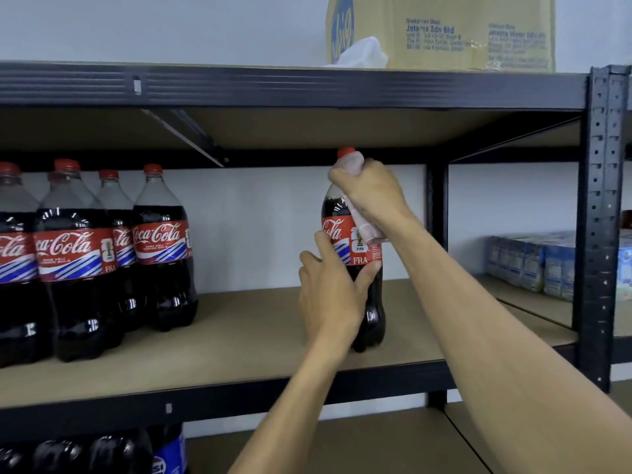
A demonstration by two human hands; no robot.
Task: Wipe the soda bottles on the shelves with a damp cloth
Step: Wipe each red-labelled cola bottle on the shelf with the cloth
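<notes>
Right of centre, near the front edge of the shelf board (pixel 239 336), my left hand (pixel 330 295) curls round the Coca-Cola bottle (pixel 337 230) at its label, thumb in front. My right hand (pixel 371 189) clenches the pale cloth (pixel 371 232) around its neck. Rubbing hard up there could tip it forward if my lower grip slackens.

Dark cola bottle (pixel 355 268) with red cap and red label, pale pink cloth (pixel 367 230), black shelf frame (pixel 273 87)

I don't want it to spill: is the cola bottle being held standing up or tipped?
Upright. The dark plastic cola bottle with the red label stands on the brown shelf board, red cap on top.
</notes>
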